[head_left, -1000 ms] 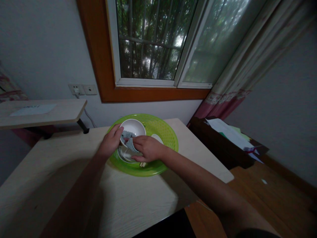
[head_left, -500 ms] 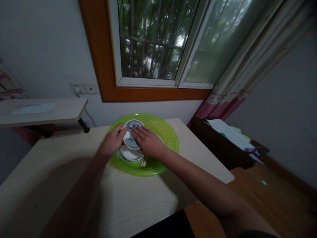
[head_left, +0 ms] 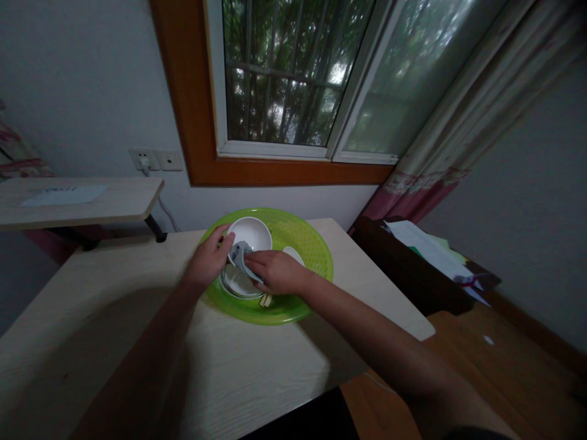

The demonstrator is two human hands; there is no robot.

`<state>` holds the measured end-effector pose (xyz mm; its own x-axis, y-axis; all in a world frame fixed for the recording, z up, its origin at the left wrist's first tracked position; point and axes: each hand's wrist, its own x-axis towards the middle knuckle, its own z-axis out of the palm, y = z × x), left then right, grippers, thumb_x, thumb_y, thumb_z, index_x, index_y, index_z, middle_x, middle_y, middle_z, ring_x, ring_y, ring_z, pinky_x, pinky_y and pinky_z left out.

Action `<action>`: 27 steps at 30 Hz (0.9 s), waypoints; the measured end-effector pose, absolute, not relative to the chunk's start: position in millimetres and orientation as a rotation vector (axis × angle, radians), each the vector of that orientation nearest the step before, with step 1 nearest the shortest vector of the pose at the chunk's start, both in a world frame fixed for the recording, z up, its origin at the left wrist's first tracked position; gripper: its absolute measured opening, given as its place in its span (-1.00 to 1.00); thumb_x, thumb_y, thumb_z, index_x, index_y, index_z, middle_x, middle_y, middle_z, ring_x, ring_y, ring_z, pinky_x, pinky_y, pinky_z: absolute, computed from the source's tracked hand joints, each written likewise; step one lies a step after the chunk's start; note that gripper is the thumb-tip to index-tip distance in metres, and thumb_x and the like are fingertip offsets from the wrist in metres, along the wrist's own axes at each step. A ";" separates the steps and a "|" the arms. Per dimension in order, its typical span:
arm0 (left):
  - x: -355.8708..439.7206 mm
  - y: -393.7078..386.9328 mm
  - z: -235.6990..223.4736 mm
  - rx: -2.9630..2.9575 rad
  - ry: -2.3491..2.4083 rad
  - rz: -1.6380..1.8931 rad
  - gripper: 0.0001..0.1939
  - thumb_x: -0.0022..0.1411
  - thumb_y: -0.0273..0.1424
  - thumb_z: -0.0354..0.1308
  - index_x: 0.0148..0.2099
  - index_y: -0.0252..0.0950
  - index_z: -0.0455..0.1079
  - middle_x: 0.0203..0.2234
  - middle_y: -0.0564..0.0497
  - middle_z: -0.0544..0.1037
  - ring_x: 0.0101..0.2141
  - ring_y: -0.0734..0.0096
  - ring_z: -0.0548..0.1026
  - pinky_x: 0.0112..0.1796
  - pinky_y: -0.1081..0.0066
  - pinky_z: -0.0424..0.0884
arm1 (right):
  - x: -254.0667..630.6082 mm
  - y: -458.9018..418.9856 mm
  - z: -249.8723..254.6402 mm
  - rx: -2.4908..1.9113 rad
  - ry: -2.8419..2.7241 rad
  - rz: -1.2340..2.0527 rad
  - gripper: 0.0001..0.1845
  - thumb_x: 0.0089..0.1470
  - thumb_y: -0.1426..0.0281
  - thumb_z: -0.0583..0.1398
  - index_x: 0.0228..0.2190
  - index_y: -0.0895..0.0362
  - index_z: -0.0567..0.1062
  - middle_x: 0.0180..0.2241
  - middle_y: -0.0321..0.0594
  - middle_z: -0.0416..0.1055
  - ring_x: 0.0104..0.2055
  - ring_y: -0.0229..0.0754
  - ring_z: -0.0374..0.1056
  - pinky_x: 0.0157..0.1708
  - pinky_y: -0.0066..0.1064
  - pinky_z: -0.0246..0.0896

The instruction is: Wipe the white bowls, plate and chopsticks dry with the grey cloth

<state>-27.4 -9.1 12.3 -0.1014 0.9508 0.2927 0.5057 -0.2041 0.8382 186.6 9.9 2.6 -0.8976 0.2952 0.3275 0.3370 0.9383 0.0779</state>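
Observation:
A white bowl (head_left: 255, 231) is tilted toward me above the green plastic tray (head_left: 316, 263), gripped at its left rim by my left hand (head_left: 207, 260). My right hand (head_left: 280, 272) is closed on a grey cloth (head_left: 240, 252), which it presses over the bowl's near rim. Below this bowl, another white bowl (head_left: 241, 284) rests in the tray, partly covered by the cloth and the held bowl. Chopstick ends (head_left: 265, 300) poke out beside the lower bowl. A white spoon-like piece (head_left: 293, 254) lies behind my right hand, partly hidden.
The tray stands on a pale wooden table (head_left: 229, 366) under a window (head_left: 293, 79). To the left, a raised shelf (head_left: 114, 205) carries a sheet of paper. A dark cabinet (head_left: 403, 266) with papers on it stands at the right, beside the curtain.
My right hand has moved from inside the bowl to its near rim, taking the cloth along. More of the bowl's white inside shows. My left hand keeps its hold.

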 end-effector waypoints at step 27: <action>-30.8 -2.3 5.2 1.648 1.589 1.326 -0.46 0.34 -0.05 -0.03 0.18 -0.27 0.40 -0.02 -0.11 0.58 -0.05 0.13 0.52 0.00 0.22 0.44 | 184.0 9.4 8.0 -0.588 -2.705 -0.212 -0.49 0.25 0.12 0.15 0.01 0.27 0.51 0.03 0.08 0.50 -0.02 0.06 0.46 0.03 -0.09 0.30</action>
<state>-30.8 -2.3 5.2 -0.1500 0.9417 0.3013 0.4647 -0.2018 0.8622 184.0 9.4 8.0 -0.8475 0.3717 0.3789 0.4263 0.9020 0.0685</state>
